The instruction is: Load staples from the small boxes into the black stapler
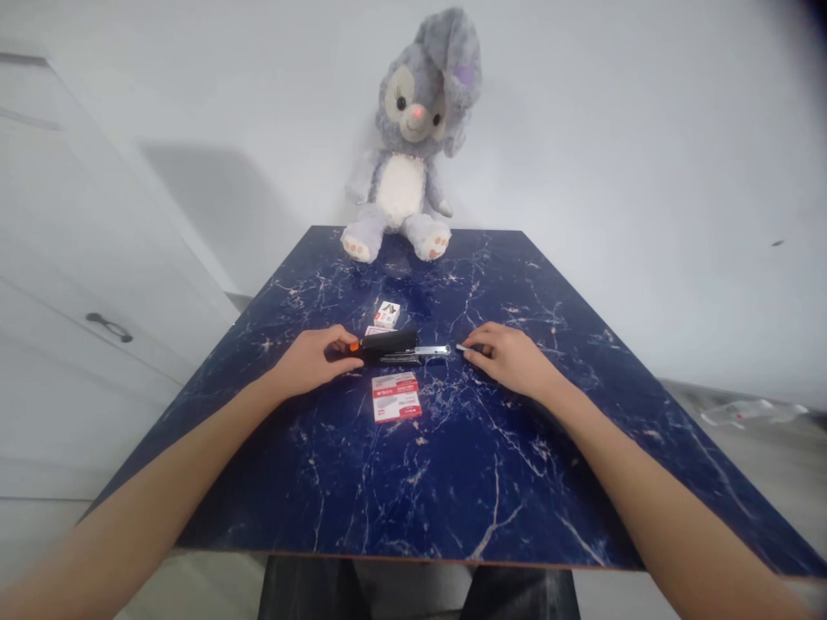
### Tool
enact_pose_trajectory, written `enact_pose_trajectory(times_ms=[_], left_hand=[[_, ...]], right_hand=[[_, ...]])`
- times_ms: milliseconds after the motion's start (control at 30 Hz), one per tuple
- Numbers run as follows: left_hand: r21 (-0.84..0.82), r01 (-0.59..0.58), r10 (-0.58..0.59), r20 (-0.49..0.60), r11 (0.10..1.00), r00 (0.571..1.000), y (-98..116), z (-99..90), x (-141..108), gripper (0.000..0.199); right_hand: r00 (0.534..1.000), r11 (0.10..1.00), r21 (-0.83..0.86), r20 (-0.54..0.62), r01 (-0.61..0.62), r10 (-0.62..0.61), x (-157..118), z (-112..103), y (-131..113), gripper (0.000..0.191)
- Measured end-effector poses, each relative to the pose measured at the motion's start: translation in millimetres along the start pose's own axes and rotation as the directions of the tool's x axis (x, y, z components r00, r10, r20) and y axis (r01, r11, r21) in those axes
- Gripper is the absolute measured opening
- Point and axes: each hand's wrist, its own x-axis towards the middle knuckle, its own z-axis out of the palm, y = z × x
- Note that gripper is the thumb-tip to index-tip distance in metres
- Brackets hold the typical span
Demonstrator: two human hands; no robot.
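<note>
A black stapler with an orange part at its left end lies on the table, its silver staple tray sticking out to the right. My left hand grips the stapler's left end between thumb and fingers. To the right of the tray, a small gap away from it, my right hand pinches a short, pale strip that looks like staples. In front of the stapler lies a red and white box. Behind it stands a small white box, beside another box partly hidden by the stapler.
The blue marble-patterned table meets a white wall at the back. A grey plush rabbit sits at its far edge. White cabinets stand on the left. Clear plastic lies off the table to the right.
</note>
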Motion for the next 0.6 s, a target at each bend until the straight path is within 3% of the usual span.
enact_pose_trajectory(times_ms=[367, 500, 600], left_hand=[[-0.013, 0.033, -0.032, 0.027, 0.999, 0.999, 4.4, -2.0, 0.0, 0.032], [-0.025, 0.029, -0.029, 0.031, 0.999, 0.999, 2.7, -1.4, -0.3, 0.032], [-0.035, 0.025, -0.024, 0.028, 0.999, 0.999, 1.8, -0.9, -0.2, 0.032]], right_hand=[[1.0, 1.0, 0.026, 0.0, -0.009, 0.009, -0.4, 1.4, -1.2, 0.017], [0.986, 0.953, 0.257, 0.027, -0.164, 0.162, -0.8, -2.6, -5.7, 0.017], [0.97, 0.836, 0.493, 0.117, -0.241, 0.211, -0.2, -5.4, -8.2, 0.016]])
